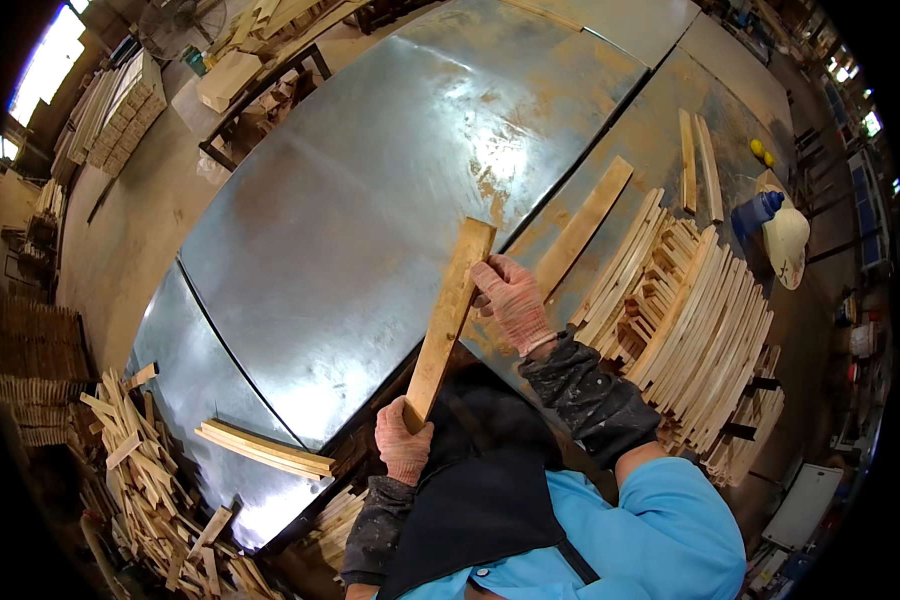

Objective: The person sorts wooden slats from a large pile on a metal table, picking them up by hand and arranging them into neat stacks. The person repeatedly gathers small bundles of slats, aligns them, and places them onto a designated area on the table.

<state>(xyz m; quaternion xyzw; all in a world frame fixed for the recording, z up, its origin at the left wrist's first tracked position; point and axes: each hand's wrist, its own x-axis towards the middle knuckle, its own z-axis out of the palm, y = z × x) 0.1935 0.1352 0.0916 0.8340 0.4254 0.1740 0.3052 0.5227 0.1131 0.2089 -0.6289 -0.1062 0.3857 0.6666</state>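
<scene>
A flat wooden slat (448,322) slants across in front of me, held in both hands over the near edge of the metal-topped table (300,230). My left hand (402,443), in a pinkish knit glove, is closed round its lower end. Near the upper end, my right hand (515,303) in a matching glove grips the slat's right edge. Just beyond the right hand, another slat (585,225) lies on the tabletop. To the right stands a stack of pale wooden slats (695,325), laid side by side in layers.
Two slats (708,170) lie beyond the stack, near a blue bottle (757,213) and a pale hat (787,245). A few strips (263,448) rest on the table's left part. A jumbled heap of wood offcuts (145,490) is at the lower left. Dark gaps (240,355) divide the tabletop.
</scene>
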